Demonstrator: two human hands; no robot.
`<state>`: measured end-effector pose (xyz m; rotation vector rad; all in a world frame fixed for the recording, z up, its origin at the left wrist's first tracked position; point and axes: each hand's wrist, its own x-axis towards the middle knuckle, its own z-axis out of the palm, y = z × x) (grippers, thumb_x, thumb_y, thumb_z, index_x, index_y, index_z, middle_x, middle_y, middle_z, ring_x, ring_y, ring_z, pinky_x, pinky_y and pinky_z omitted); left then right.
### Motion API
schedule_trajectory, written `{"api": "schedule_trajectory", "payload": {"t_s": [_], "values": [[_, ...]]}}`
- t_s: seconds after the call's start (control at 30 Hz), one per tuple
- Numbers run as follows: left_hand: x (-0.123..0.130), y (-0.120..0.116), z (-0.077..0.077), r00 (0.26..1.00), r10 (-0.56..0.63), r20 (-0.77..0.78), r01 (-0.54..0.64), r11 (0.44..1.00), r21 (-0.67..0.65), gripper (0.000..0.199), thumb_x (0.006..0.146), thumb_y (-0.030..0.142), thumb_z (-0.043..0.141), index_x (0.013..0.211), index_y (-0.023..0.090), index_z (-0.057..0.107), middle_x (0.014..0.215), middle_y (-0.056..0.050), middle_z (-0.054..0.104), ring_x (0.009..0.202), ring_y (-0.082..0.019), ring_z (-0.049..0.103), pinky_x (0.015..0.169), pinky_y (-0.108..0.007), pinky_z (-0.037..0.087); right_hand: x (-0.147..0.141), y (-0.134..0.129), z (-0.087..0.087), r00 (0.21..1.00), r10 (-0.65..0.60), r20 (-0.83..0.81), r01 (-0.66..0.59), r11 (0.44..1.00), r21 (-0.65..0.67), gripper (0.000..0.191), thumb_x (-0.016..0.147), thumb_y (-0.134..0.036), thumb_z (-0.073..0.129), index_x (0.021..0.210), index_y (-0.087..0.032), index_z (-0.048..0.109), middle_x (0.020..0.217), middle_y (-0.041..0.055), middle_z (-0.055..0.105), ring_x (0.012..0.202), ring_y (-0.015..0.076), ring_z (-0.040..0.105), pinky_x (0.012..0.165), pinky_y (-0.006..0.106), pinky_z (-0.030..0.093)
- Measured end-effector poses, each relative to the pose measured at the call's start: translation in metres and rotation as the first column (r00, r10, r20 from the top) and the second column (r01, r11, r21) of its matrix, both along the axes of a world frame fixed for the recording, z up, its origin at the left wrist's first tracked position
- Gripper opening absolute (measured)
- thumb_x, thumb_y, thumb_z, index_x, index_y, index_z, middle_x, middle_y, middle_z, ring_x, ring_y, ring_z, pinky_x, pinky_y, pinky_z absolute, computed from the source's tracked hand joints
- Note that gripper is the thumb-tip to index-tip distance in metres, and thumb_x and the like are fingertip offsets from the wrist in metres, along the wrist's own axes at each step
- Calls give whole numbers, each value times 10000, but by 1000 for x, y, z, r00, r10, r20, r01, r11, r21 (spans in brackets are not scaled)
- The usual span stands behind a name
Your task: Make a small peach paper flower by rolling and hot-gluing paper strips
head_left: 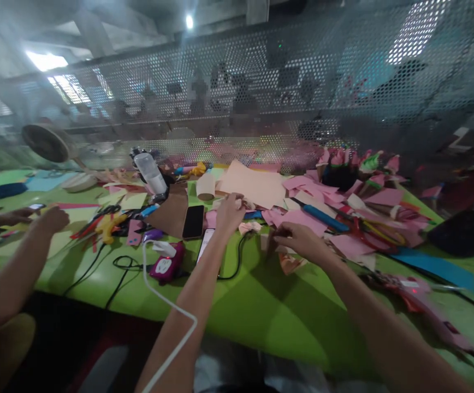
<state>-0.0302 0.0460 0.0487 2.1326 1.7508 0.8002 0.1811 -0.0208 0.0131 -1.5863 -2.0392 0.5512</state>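
My left hand (231,212) reaches over the middle of the green table (261,316), its fingers bent down among small pale and pink paper pieces (250,227). What its fingertips hold, if anything, is hidden. To the right, my right hand (298,239) hovers low by a beige paper strip (270,243) and a crumpled orange-brown piece (292,263); its fingers are curved and slightly apart, with nothing visible gripped. Behind my left hand lies a large peach sheet (253,185). A black phone (193,222) and a lit phone (205,245) lie left of my left hand.
A magenta power adapter (167,265) with cables is front left; a bottle (150,173) stands behind. Another person's hands (52,219) are far left. Right are a blue-handled tool (325,217), pink paper scraps (306,221) and a pink glue gun (421,305). A perforated screen (237,103) rises behind.
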Motion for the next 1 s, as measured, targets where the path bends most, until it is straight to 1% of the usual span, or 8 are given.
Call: {"api": "schedule_trajectory", "payload": {"t_s": [0.13, 0.33, 0.43, 0.53, 0.63, 0.77, 0.9, 1.0], "values": [[5, 24, -5, 983, 81, -163, -84, 996, -10, 371, 850, 182, 565, 1221, 176, 592, 1337, -168, 596, 1272, -316, 516, 1068, -496, 375, 1, 0, -6, 995, -52, 82, 51, 999, 13, 178, 829, -359, 611, 890, -205, 675, 842, 72, 744, 767, 249, 679, 628, 301, 443], [5, 42, -18, 933, 127, -336, -150, 988, -44, 280, 879, 146, 491, 1092, 89, 664, 1159, -233, 671, 1161, -345, 586, 1005, -509, 392, 3, 0, -5, 992, -14, 125, 0, 994, 112, 293, 895, -391, 555, 1095, -199, 652, 1067, 113, 732, 1005, 272, 669, 820, 350, 481], [3, 45, -20, 926, 111, -362, -127, 992, -21, 308, 882, 143, 477, 1126, 103, 660, 1173, -224, 663, 1173, -341, 566, 1019, -512, 368, 3, 0, -3, 989, -21, 143, -2, 987, 160, 284, 909, -375, 536, 1097, -199, 656, 1095, 122, 728, 1012, 286, 675, 833, 375, 496], [6, 46, -21, 936, 38, -349, -37, 999, 10, 381, 879, 148, 488, 1233, 199, 619, 1293, -153, 614, 1248, -303, 500, 1064, -470, 330, 2, 1, -2, 990, -53, 131, 31, 986, 165, 285, 895, -359, 556, 1108, -201, 661, 1113, 126, 725, 1009, 302, 681, 815, 390, 511], [14, 47, -23, 950, -32, -309, 36, 999, 9, 330, 881, 147, 497, 1156, 242, 653, 1263, -113, 626, 1244, -266, 483, 1071, -423, 319, 2, 2, -3, 993, -48, 108, 26, 980, 195, 273, 881, -314, 570, 1111, -201, 665, 1105, 118, 727, 1019, 289, 681, 837, 385, 513], [21, 48, -22, 982, -35, -186, 36, 999, 1, 187, 863, 113, 514, 891, 194, 681, 1113, -122, 669, 1184, -259, 508, 1071, -422, 308, 2, 2, -3, 994, -30, 101, 8, 976, 216, 256, 882, -270, 552, 1101, -207, 667, 1100, 101, 732, 1028, 266, 679, 870, 380, 509], [18, 51, -10, 999, 10, 36, -10, 1000, -17, 79, 806, 117, 592, 787, 186, 626, 939, -96, 684, 1064, -255, 566, 983, -394, 383, 2, 0, -1, 996, -41, 83, 22, 975, 219, 254, 888, -278, 545, 1095, -203, 672, 1116, 111, 727, 1016, 280, 680, 843, 392, 521], [15, 53, 1, 964, 38, 262, -29, 999, -39, 39, 792, 162, 602, 774, 187, 579, 851, -51, 660, 893, -210, 604, 843, -333, 447, 2, -1, 0, 998, -53, 44, 41, 970, 239, 246, 879, -277, 549, 1072, -204, 683, 1123, 120, 721, 1009, 294, 681, 819, 404, 532]]}}
